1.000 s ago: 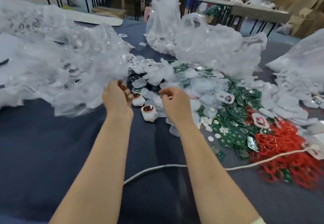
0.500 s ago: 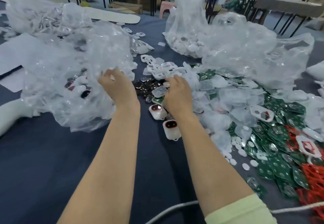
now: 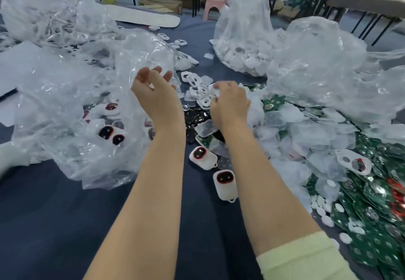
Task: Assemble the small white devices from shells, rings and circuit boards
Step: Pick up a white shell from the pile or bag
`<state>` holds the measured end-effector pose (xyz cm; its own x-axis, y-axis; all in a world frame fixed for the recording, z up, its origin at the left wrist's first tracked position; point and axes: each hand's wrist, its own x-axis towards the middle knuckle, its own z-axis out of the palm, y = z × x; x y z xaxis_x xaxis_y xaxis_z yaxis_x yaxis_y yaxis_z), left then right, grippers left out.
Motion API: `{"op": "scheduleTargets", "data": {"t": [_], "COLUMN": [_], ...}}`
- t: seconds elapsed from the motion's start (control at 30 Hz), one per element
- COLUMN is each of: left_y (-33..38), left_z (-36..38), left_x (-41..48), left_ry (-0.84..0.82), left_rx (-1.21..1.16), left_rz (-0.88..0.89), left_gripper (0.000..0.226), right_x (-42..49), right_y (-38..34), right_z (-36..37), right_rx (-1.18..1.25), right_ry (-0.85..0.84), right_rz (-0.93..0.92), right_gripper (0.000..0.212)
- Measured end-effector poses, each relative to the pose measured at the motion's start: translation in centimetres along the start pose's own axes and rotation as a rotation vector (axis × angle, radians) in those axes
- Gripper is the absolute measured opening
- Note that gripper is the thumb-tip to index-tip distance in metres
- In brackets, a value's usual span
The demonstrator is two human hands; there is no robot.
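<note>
Currently I run part pickup: my right hand (image 3: 229,104) pinches a flat white plastic ring (image 3: 207,100) from the pile on the dark blue desk (image 3: 54,225). My left hand (image 3: 153,91) hovers with its fingers released. Next, I judge, I lift the ring clear without snagging its neighbours.

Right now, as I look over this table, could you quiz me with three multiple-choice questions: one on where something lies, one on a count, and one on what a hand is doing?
1. Where do the green boards lie?
A. right of the right arm
B. inside the left bag
C. on the pink stool

2. How many white devices lie bare on the cloth between the arms?
A. one
B. two
C. five

3. How is the left hand?
A. open, holding nothing
B. gripping a board
C. flat on the cloth

Answers:
1 A: the green pile spreads beside the right arm.
2 B: one lies nearer the hands, and a second lies just below it.
3 A: its fingers are spread in the air, with nothing in them.
</note>
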<state>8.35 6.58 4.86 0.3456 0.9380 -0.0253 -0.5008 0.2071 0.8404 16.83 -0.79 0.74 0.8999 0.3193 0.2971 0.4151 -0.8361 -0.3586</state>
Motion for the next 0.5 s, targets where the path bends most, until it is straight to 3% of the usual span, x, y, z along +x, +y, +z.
{"op": "scheduleTargets", "data": {"t": [0.1,0.2,0.33,0.43,0.5], "left_y": [-0.4,-0.7,-1.4,-1.9,-1.8], "left_z": [-0.1,-0.1,0.2,1.0,1.8], "left_x": [-0.1,-0.1,-0.8,-2.7,-4.6], "left_ry": [-0.021,-0.034,-0.1,-0.284,-0.459], "left_rx": [0.03,0.06,0.192,0.344,0.393], "left_rz": [-0.01,-0.026,-0.01,-0.059,-0.166], "left_gripper": [0.021,0.024,0.022,0.009,0.028], "right_x": [0.7,0.6,-0.3,-2.0,-3.7], "right_y": [-0.2,0.2,0.5,1.8,3.6], "right_z": [1.3,2.1,0.1,-4.1,-6.9], "right_rx": [-0.1,-0.136,0.233,0.497,0.487], "right_ry": [-0.162,-0.089,0.113,0.173,0.123], "right_rz": [-0.036,0.008,0.044,-0.035,-0.083], "right_gripper": [0.047,0.038,0.029,0.025,0.024]}}
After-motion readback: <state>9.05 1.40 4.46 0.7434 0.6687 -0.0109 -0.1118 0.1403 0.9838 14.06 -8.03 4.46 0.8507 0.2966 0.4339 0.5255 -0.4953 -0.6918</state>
